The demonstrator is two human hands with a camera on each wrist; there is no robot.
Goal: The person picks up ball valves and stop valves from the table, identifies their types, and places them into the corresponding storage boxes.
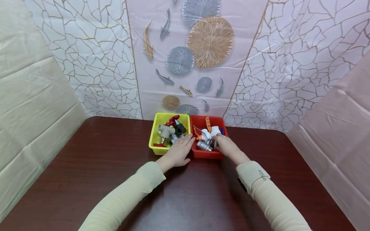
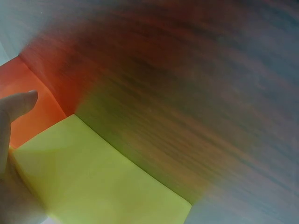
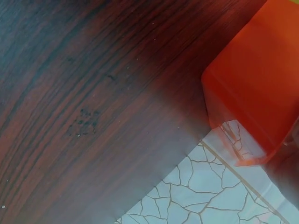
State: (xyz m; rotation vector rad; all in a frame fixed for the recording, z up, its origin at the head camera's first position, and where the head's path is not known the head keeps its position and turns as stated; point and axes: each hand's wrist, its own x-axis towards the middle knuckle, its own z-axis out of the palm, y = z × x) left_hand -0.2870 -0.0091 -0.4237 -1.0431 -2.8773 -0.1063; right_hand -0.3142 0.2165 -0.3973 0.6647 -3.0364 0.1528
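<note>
My left hand (image 1: 181, 151) lies with straight fingers over the adjoining rims of a yellow bin (image 1: 152, 136) and a red bin (image 1: 206, 154). Its thumb (image 2: 21, 105) sticks out in front of the bin walls in the left wrist view. In the red bin, my right hand (image 1: 226, 146) reaches over the right side, fingertips down among the fittings near a metal valve (image 1: 204, 146). What its fingers touch is hidden. White fittings (image 1: 215, 130) and an orange handle (image 1: 208, 123) lie beside it. The yellow bin holds a grey pipe fitting (image 1: 166, 131) and red-handled valves (image 1: 172, 120).
Both bins stand side by side at the far edge of a dark brown wooden table (image 1: 115, 160). A patterned cloth backdrop (image 1: 107, 64) hangs behind, with pale cloth (image 1: 338, 128) on both sides. Bare wood grain (image 3: 93, 93) shows beside the red bin in the right wrist view.
</note>
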